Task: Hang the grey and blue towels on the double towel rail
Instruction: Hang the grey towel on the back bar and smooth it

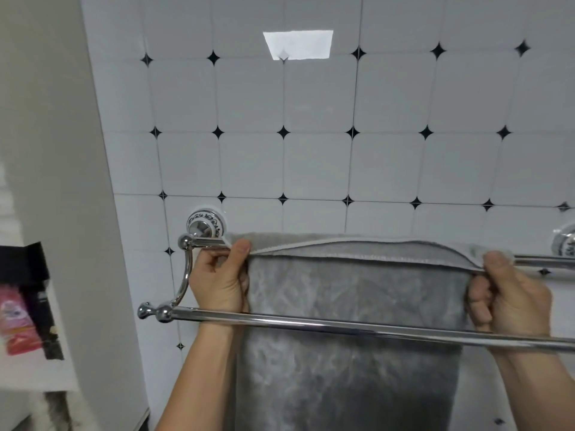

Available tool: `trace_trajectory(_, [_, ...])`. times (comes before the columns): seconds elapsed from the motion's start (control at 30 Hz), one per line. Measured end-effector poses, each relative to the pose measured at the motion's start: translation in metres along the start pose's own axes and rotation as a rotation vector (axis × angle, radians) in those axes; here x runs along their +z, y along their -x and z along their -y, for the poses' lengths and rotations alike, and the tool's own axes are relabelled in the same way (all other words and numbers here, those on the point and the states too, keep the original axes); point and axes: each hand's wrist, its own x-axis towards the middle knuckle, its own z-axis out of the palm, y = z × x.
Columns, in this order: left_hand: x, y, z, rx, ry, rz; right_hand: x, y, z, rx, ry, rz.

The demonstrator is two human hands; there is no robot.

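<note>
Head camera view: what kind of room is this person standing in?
Most likely a bathroom: a chrome double towel rail is fixed to a white tiled wall, and both hands drape a grey towel over its back bar.

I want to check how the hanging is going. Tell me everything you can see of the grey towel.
The grey towel is plush, soft-looking terry with a paler stitched hem along its top edge. It is draped over the back bar of the chrome double rail, next to the tiled wall, and hangs down behind the front bar, its lower end out of frame. The left hand pinches its upper left corner and the right hand its upper right corner.
</note>
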Motion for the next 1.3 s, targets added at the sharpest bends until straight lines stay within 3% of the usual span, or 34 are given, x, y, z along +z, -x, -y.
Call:
trace_trajectory(0.27, [-0.006,0.001,-0.004,-0.037,-0.118,0.089,0.005,0.007,0.002,0.039,-0.227,0.159])
trace_trajectory(0.47, [-0.01,0.002,-0.001,-0.045,-0.114,0.146,0.002,0.011,-0.004,0.092,-0.234,0.121])
trace_trajectory(0.7, [-0.012,0.004,0.006,-0.039,-0.061,0.177,-0.009,0.02,-0.018,0.124,-0.16,0.092])
trace_trajectory(0.9, [-0.03,0.015,0.015,-0.149,-0.069,0.147,-0.025,0.038,-0.028,0.19,-0.132,0.126])
trace_trajectory(1.1, [-0.082,0.046,0.039,-0.118,-0.343,0.223,-0.049,0.062,-0.054,0.228,0.007,0.063])
trace_trajectory(1.3, [-0.132,0.082,0.059,-0.246,-0.452,0.21,-0.088,0.097,-0.088,0.283,0.169,0.123])
